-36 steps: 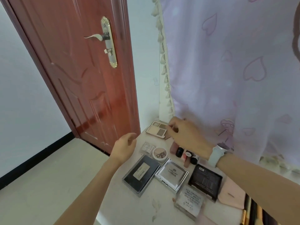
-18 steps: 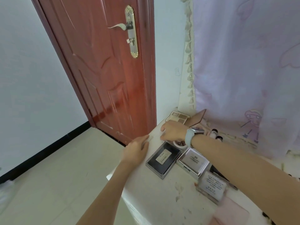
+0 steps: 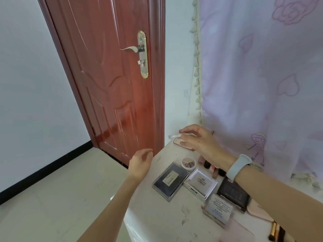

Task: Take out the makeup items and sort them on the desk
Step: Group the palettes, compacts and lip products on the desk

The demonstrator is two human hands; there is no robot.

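Two big surfaces frame it: the red door (image 3: pixel 111 81) on the left and the lilac curtain (image 3: pixel 262 75) behind the white counter (image 3: pixel 157 217). On the counter lie the sorted pieces, from the black palette (image 3: pixel 170 181) and the clear-cased compact (image 3: pixel 201 185) to the dark palette (image 3: pixel 233 193), the labelled box (image 3: pixel 219 209) and the small round pot (image 3: pixel 188 163), with a row of lipsticks (image 3: pixel 208 165) partly under the wrist. The right hand (image 3: pixel 197 139) is at the far corner, fingers curled over the pink palette (image 3: pixel 181 143) lying there, and it pinches a small clear item (image 3: pixel 173 136) at the fingertips; what that item is I cannot tell. The left hand (image 3: pixel 140 162) hovers at the counter's near left edge, fingers loosely spread, holding nothing, well apart from the right. The clear item lies forward and right of the left hand, its long axis roughly across the view, so the right hand is plainly the one placed to set it down.
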